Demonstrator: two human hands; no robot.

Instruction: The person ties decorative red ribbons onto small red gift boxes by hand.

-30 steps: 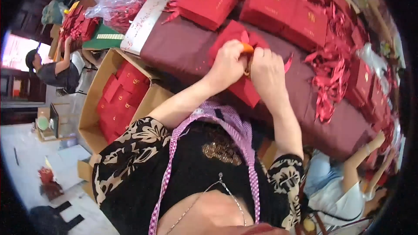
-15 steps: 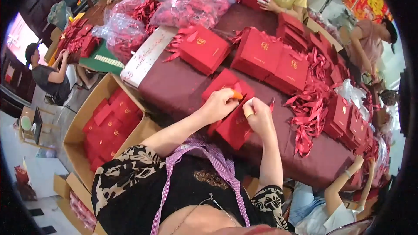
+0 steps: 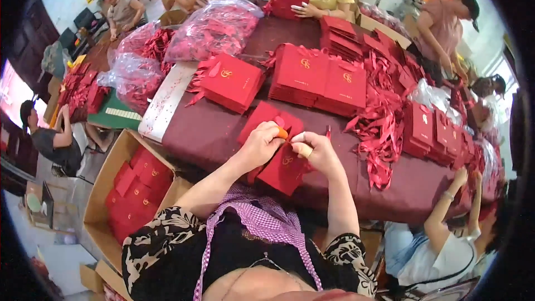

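Observation:
A small red gift bag (image 3: 283, 174) with a gold emblem stands tilted at the table's near edge. My left hand (image 3: 262, 145), with an orange finger cover, pinches at the bag's top edge. Beside it my right hand (image 3: 319, 155), wearing white and yellowish finger covers, is closed at the same edge, its fingertips almost touching the left ones. Whether a ribbon end is between the fingers is too small to tell. Just behind my left hand lies more red card or bag material (image 3: 255, 121). A thin red pointed tool (image 3: 328, 132) shows beyond my right hand.
Stacked red bags (image 3: 305, 78) stand across the table (image 3: 195, 128), with loose red ribbons (image 3: 376, 139) to their right. Plastic sacks (image 3: 214, 28) lie at the far left. A cardboard box (image 3: 95, 200) of bags sits at my left. Several people work around the table.
My hands have drawn closer together at the bag's top edge. My view has shifted, so the table's contents appear further left and more of the room's far side shows.

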